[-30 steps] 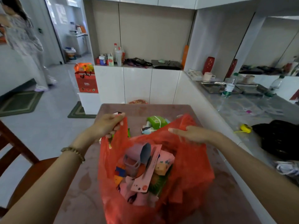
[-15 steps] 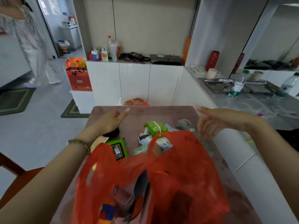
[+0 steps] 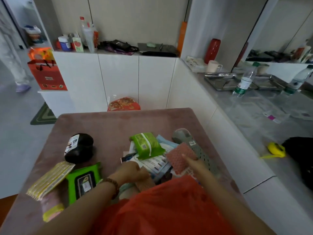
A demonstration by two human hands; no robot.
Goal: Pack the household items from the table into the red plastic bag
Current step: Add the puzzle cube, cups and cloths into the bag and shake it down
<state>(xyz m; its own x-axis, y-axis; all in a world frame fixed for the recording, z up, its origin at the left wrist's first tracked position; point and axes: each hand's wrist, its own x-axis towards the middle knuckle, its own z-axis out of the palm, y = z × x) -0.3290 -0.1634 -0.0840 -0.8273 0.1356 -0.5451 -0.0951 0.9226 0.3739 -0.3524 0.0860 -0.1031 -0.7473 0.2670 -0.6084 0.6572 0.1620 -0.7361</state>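
Observation:
The red plastic bag [image 3: 160, 211] lies at the table's near edge, under my forearms. My right hand [image 3: 194, 164] holds a pink textured pad [image 3: 179, 157] lifted off the pile of items. My left hand [image 3: 133, 171] rests with curled fingers on flat white-and-blue packets [image 3: 155, 164]; whether it grips one is unclear. Around them lie a green wipes pack [image 3: 147, 146], a grey perforated item [image 3: 199, 151], a black round pack [image 3: 79, 148], a green pack with a black lid [image 3: 84, 182] and a yellow striped pack [image 3: 50, 178].
The pink table [image 3: 118, 122] stands against a white counter wall on the right. A grey counter [image 3: 254, 126] beside it carries metal trays, bottles and a yellow tape measure [image 3: 276, 150]. A person's legs [image 3: 15, 68] show at the far left. White cabinets stand behind.
Both hands let go of the bag's handles and reached forward into the pile. The bag has sunk down under my arms. The right hand has picked up the pink pad.

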